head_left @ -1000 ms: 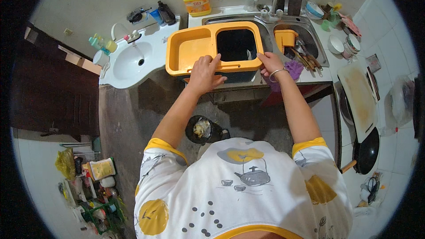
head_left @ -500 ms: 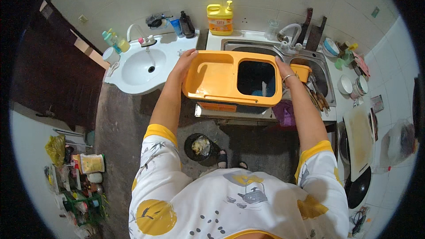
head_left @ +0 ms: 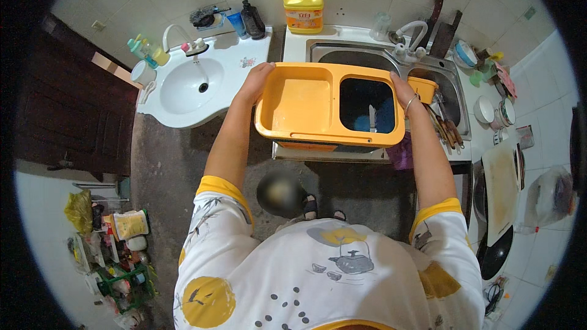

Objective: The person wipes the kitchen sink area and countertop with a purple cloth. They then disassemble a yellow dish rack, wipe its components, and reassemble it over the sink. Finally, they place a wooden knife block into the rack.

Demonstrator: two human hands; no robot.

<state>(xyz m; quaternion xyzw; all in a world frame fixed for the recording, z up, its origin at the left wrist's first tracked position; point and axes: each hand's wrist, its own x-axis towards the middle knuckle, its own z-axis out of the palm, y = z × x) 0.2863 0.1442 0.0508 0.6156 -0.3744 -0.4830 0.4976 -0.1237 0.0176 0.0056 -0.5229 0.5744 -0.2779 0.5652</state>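
Between my two hands is a rectangular plastic box with an orange top (head_left: pixel 299 104) and a dark body. Its top has a shallow recess on the left and a square opening on the right, with something blue and a pale strip visible inside. My left hand (head_left: pixel 259 82) grips the box's left end, its fingers partly hidden behind the rim. At the right end, my right hand (head_left: pixel 403 93), with a bangle on the wrist, clasps the other side. The box is over the front of the double steel sink (head_left: pixel 354 55), covering part of it.
A white washbasin (head_left: pixel 177 95) stands at left. Behind the sink are a yellow pump bottle (head_left: pixel 304 12), a faucet (head_left: pixel 409 49) and upright knives (head_left: pixel 445 33). An orange container (head_left: pixel 422 88), wooden-handled utensils (head_left: pixel 451 133) and bowls (head_left: pixel 483 110) lie right. A black bucket (head_left: pixel 275 192) sits by my feet.
The box has shifted slightly right and toward me, with both hands still on its ends. More of the sink shows behind it. My view has moved a little.
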